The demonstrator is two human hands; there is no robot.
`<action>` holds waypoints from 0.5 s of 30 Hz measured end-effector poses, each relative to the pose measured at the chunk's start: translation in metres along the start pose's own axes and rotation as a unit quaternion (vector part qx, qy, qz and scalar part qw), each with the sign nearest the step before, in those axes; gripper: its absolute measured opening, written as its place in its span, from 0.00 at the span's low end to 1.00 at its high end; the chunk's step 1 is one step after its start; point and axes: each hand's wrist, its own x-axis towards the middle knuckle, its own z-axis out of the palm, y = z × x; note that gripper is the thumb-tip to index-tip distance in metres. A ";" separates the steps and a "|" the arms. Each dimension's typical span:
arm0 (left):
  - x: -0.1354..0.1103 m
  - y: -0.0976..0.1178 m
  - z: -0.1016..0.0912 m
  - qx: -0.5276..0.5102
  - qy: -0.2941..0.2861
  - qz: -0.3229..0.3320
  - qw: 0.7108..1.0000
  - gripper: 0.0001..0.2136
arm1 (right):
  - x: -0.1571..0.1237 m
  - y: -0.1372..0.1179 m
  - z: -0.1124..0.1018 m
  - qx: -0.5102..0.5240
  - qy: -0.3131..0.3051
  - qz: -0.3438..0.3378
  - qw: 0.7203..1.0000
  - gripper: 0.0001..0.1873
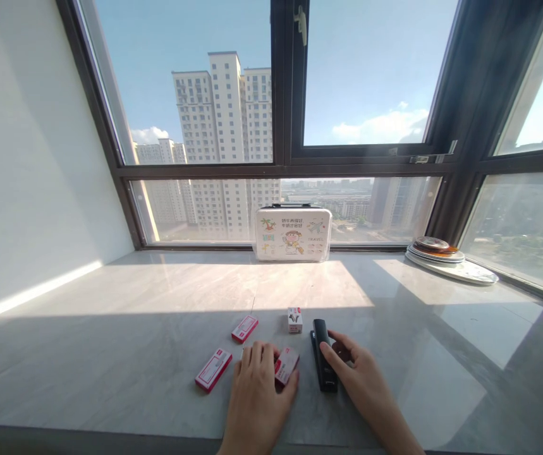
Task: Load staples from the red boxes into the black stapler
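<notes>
A black stapler point(322, 360) lies lengthwise on the ledge. My right hand point(359, 370) holds it from the right, thumb on the top arm and fingers at its far side, partly hidden. My left hand point(258, 388) is closed around a small red-and-white box point(287, 364), with the thumb at its near right edge. Left of that hand lie two flat pink-and-white boxes, a nearer one point(213, 370) and a farther one point(244, 328). Beyond the held box stands a small white box point(294, 320) with a dark picture on its front.
The pale marble ledge point(110, 366) runs to a dark-framed window. Against the glass stands a white case with cartoon prints point(293, 235). A stack of plates point(446, 258) sits in the back right corner. A white wall point(29, 158) bounds the left side.
</notes>
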 end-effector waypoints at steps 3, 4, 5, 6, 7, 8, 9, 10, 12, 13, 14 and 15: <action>-0.008 -0.002 -0.012 -0.029 -0.053 0.044 0.997 0.10 | -0.005 -0.003 -0.003 0.053 -0.032 -0.007 0.998 0.30; -0.008 -0.003 -0.016 -0.044 -0.070 0.058 0.995 0.12 | -0.007 -0.005 -0.004 0.073 -0.052 -0.006 0.996 0.29; -0.009 -0.004 -0.020 -0.058 -0.088 0.070 0.992 0.14 | -0.008 -0.008 -0.005 0.088 -0.075 -0.003 0.993 0.29; -0.008 -0.005 -0.023 -0.072 -0.104 0.081 0.989 0.17 | -0.008 -0.011 -0.006 0.093 -0.096 -0.002 0.991 0.28; -0.008 -0.007 -0.025 -0.084 -0.117 0.092 0.985 0.18 | -0.008 -0.014 -0.007 0.088 -0.113 -0.005 0.990 0.27; -0.007 -0.010 -0.027 -0.094 -0.127 0.104 0.982 0.19 | -0.007 -0.018 -0.008 0.073 -0.123 -0.015 0.990 0.26; -0.007 -0.013 -0.028 -0.102 -0.134 0.113 0.979 0.20 | -0.005 -0.022 -0.007 0.051 -0.128 -0.030 0.990 0.25; -0.007 -0.016 -0.029 -0.107 -0.139 0.119 0.977 0.21 | -0.003 -0.027 -0.007 0.026 -0.131 -0.049 0.990 0.23; -0.008 -0.022 -0.029 -0.106 -0.142 0.123 0.976 0.24 | 0.002 -0.037 -0.003 -0.019 -0.134 -0.086 0.987 0.20; -0.008 -0.025 -0.029 -0.102 -0.140 0.121 0.977 0.25 | 0.004 -0.042 0.000 -0.036 -0.139 -0.100 0.985 0.19; -0.009 -0.028 -0.029 -0.097 -0.136 0.119 0.979 0.25 | 0.006 -0.047 0.004 -0.050 -0.147 -0.109 0.982 0.18; -0.010 -0.030 -0.029 -0.092 -0.131 0.120 0.980 0.24 | 0.006 -0.052 0.008 -0.061 -0.156 -0.116 0.979 0.18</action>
